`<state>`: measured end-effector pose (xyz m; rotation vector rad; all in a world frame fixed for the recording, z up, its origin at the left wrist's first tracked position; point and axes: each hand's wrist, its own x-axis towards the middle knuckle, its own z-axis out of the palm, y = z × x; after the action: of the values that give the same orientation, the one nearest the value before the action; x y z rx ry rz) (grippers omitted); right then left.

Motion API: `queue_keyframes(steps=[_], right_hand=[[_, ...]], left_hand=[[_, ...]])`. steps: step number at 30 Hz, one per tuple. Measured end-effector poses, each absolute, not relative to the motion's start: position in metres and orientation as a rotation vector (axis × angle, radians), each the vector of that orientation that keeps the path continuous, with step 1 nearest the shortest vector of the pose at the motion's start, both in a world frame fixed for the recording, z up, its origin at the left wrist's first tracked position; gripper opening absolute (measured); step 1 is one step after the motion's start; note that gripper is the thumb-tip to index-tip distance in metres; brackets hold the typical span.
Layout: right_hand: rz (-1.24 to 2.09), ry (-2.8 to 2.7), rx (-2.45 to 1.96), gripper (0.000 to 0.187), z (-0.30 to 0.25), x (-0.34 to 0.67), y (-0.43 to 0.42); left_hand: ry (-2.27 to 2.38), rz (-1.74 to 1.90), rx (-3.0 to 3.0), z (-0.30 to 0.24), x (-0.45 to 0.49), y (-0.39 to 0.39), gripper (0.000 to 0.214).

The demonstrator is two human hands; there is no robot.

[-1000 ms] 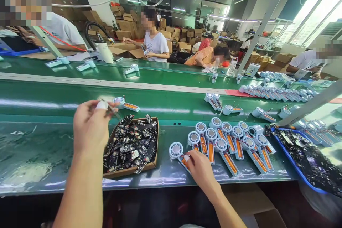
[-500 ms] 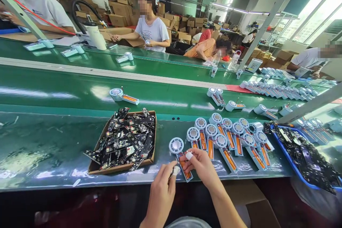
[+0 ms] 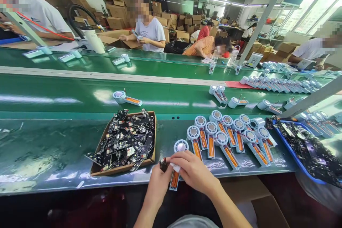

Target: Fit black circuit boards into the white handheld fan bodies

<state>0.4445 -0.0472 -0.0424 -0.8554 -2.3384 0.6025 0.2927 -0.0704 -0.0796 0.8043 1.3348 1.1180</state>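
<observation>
Both my hands meet at the near edge of the green bench over one small fan unit [image 3: 178,148], white round head and orange battery in its open handle. My right hand [image 3: 193,172] is closed over the handle, thumb with a white finger cot pressing on it. My left hand [image 3: 158,184] pinches a small black circuit board [image 3: 162,164] against the handle's left side. A shallow cardboard tray [image 3: 152,162] full of black circuit boards lies just left of my hands. A cluster of several more open fan units [image 3: 227,131] lies to the right.
A blue tray [image 3: 295,162] of black boards sits at the far right. The green conveyor belt [image 3: 66,96] behind carries single fan units [image 3: 125,98] and rows of them at right. Several people work across the line among cardboard boxes. A slanted metal post [image 3: 263,17] rises at right.
My left hand came down from above the cardboard tray to the bench edge with a board. My right hand pulled one fan unit toward me, and both now hold it together.
</observation>
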Motion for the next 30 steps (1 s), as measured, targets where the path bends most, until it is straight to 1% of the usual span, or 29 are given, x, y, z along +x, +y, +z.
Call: queue_keyframes(steps=[3, 8, 10, 12, 14, 16, 19, 22, 30], right_hand=[[0.617, -2.328, -0.905, 0.031, -0.054, 0.440, -0.043], [0.473, -2.315, -0.964, 0.028, -0.075, 0.444, -0.048], [0.489, -2.246, -0.960, 0.025, -0.081, 0.446, -0.050], [0.550, -2.150, -0.984, 0.023, -0.085, 0.447, -0.051], [0.582, -2.077, -1.033, 0.023, -0.087, 0.447, -0.052], [0.545, -2.070, -1.075, 0.024, -0.088, 0.445, -0.054], [0.415, -2.116, -1.120, 0.027, -0.087, 0.440, -0.058], [0.289, -2.142, -1.146, 0.025, -0.085, 0.436, -0.060], [0.187, -2.130, -1.177, 0.021, -0.080, 0.430, -0.059]], left_hand=[[1.254, 1.127, 0.592, -0.081, 0.296, -0.070, 0.053], [1.282, 1.192, 0.524, -0.081, 0.299, -0.074, 0.055], [1.375, 1.192, 0.608, -0.084, 0.294, -0.080, 0.051], [1.497, 1.142, 0.764, -0.091, 0.287, -0.088, 0.042], [1.576, 1.075, 0.936, -0.097, 0.280, -0.095, 0.032], [1.599, 1.028, 1.061, -0.100, 0.276, -0.099, 0.028], [1.576, 0.981, 1.173, -0.096, 0.278, -0.096, 0.026], [1.548, 0.962, 1.248, -0.088, 0.284, -0.090, 0.027], [1.622, 1.036, 1.577, -0.089, 0.290, -0.090, 0.032]])
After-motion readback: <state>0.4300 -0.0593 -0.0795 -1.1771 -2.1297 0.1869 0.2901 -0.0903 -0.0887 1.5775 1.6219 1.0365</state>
